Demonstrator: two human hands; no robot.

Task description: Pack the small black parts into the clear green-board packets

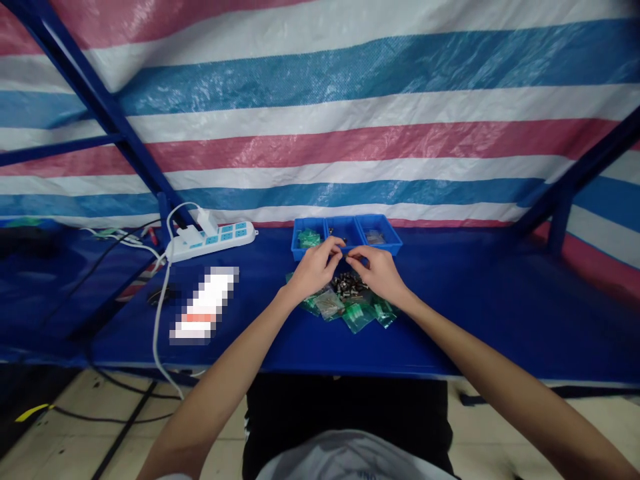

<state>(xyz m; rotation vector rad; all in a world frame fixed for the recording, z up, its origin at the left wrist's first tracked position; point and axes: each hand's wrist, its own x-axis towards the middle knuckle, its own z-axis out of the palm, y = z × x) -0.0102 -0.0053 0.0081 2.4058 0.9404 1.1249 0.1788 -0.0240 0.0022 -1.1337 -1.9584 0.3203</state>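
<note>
My left hand (pixel 316 265) and my right hand (pixel 376 268) are close together, just in front of a blue tray (pixel 297 254) with three compartments. Fingers and thumb of each hand are pinched, but whatever lies in them is too small to make out. Below my hands sits a pile of small dark and metallic parts (pixel 349 285). Around its near side lie small clear bags, one with brownish contents (pixel 329 304) and others with green contents (pixel 359 315). Green bags (pixel 309 238) fill the tray's left compartment, a few small parts show in the middle one, and a clear bag (pixel 375 237) lies in the right one.
A white power strip (pixel 215 241) with plugs stands at the back left, its white cable (pixel 159 313) running over the table edge. A pixelated white sheet (pixel 206 303) lies nearer. Blue frame posts rise on both sides, before a striped tarp (pixel 350 147).
</note>
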